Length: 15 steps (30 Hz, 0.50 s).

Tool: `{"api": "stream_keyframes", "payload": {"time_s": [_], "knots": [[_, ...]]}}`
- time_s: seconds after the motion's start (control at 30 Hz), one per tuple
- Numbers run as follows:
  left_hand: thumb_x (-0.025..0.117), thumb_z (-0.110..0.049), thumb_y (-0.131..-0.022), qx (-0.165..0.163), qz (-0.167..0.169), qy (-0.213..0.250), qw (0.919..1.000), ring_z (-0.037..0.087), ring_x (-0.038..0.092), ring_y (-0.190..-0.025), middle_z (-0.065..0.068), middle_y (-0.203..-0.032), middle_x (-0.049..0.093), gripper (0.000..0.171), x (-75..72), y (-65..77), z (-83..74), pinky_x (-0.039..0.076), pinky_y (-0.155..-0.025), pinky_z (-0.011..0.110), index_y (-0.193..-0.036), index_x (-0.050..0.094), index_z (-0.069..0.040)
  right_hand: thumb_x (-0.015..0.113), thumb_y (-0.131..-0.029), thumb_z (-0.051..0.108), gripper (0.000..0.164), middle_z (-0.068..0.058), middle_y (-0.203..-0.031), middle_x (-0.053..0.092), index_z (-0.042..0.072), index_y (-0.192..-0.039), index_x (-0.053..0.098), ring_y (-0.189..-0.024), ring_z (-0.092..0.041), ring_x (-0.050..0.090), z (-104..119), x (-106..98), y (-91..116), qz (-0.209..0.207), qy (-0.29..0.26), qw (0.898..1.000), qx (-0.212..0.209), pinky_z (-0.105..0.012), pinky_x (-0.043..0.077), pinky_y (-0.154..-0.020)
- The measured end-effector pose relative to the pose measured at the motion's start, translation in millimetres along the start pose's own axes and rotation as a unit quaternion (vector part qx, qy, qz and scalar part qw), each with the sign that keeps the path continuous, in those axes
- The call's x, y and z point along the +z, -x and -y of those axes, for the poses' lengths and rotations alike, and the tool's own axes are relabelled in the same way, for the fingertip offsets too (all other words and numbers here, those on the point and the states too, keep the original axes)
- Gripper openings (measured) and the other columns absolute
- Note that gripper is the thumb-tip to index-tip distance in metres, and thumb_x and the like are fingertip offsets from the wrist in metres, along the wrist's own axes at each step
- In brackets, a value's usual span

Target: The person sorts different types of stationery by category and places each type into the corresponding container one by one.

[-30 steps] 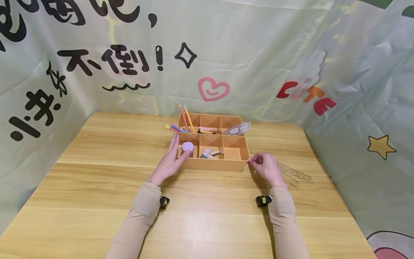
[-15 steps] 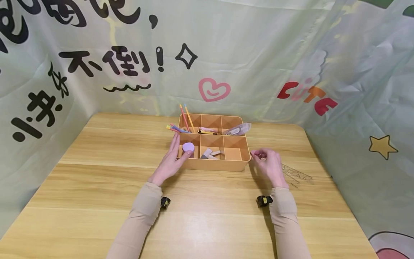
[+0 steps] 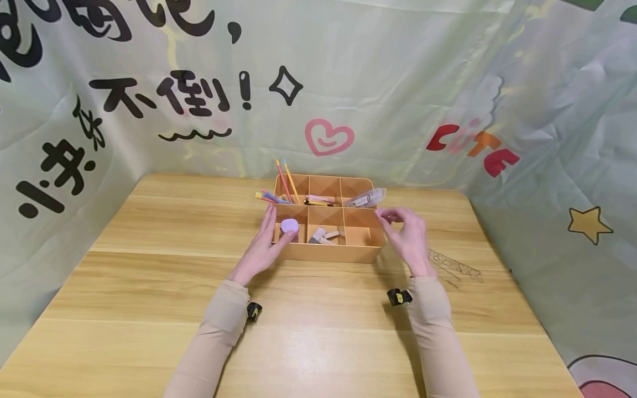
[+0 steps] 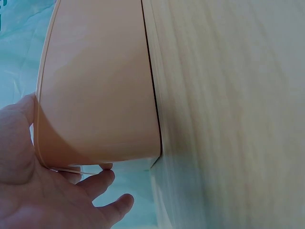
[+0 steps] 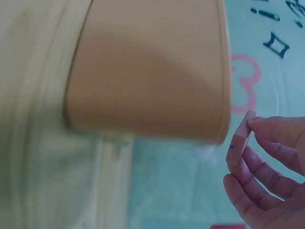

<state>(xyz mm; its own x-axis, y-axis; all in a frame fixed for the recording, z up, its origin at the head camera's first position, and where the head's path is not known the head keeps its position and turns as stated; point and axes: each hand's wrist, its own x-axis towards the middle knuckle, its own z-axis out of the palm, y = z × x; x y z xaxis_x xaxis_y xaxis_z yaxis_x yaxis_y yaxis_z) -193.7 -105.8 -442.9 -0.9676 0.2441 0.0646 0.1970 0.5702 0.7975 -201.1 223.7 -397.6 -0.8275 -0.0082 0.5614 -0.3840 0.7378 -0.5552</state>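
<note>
An orange organizer box with six compartments sits near the back of the table. My left hand rests on its left front corner, thumb at the front rim and fairly straight fingers along the left side. Inside that front left compartment is a purple-lidded jar. Between thumb and fingers my right hand pinches a small pinkish eraser beside the box's right rim, by the front right compartment, whose floor is bare. Several pale erasers lie in the front middle compartment.
Colored pencils lean in the back left compartment, with pens in the middle one. A translucent purple case sticks out of the back right one. Clear rulers lie on the table, right of my right hand. A printed curtain stands behind.
My right hand has risen from low beside the box's front right corner and moved up and inward to its right rim, carrying the eraser. The left hand has stayed put.
</note>
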Motion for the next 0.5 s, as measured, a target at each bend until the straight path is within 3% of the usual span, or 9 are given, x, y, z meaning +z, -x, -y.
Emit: {"api": "stream_keyframes", "payload": {"time_s": [0.1,0.27,0.5], "knots": [[0.047,-0.047,-0.105,-0.001,0.001,-0.002,1.0000,0.034,0.002,-0.158,0.005,-0.171,-0.015,0.087,0.2,-0.2,-0.2,0.013,-0.127,0.055,-0.162,-0.005,-0.007,0.079,-0.085,0.006,0.013,-0.021,-0.092,0.076,-0.003,-0.093,0.074,-0.082,-0.036,0.073,11,7,-6,0.021,-0.011,0.999,-0.025,-0.048,0.058,-0.081],[0.047,-0.048,-0.104,-0.003,0.001,0.001,1.0000,0.033,0.003,-0.159,0.004,-0.171,-0.015,0.088,0.4,-0.7,0.5,0.013,-0.127,0.055,-0.162,-0.005,-0.008,0.077,-0.087,0.006,0.013,-0.019,-0.095,0.075,-0.002,-0.097,0.073,-0.083,-0.031,0.072,30,21,-12,0.097,-0.006,0.994,-0.052,-0.046,0.059,-0.079],[0.046,-0.049,-0.104,-0.007,0.002,0.001,1.0000,0.034,0.003,-0.158,0.002,-0.170,-0.016,0.087,-0.1,0.5,-0.2,0.013,-0.127,0.057,-0.162,-0.006,-0.009,0.076,-0.087,0.005,0.008,-0.011,-0.086,0.073,0.002,-0.094,0.073,-0.079,-0.024,0.068,51,40,-24,0.194,0.027,0.975,-0.103,-0.038,0.057,-0.074]]}}
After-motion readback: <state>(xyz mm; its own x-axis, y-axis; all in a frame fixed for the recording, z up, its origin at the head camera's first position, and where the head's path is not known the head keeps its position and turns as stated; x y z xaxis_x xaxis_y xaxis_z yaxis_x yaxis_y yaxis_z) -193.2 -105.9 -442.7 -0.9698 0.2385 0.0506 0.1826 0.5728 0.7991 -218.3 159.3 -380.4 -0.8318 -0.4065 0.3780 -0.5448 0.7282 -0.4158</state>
